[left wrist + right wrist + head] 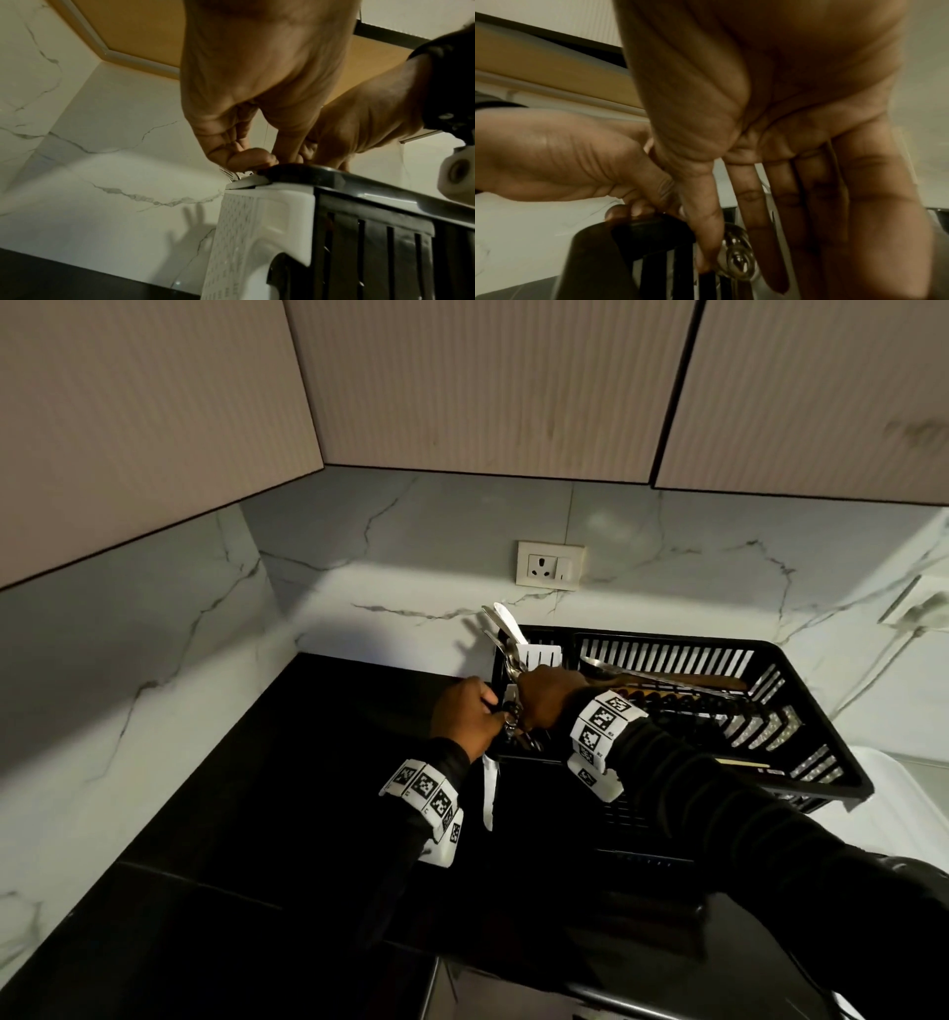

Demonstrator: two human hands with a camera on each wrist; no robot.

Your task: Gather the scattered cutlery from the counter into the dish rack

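Right hand (547,698) gripping cutlery (506,654), left hand (464,716) on dish rack (821,762) rim

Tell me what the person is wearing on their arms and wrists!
Both arms are in long black sleeves that look ribbed. Each wrist wears a white band of blocky tiles printed with black-and-white square code markers: one on the left wrist, one on the right wrist. The left hand and right hand are bare, with no gloves.

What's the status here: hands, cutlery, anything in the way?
Left hand grips dish rack corner. Right hand holds metal cutlery over white holder. Nothing seen in the way.
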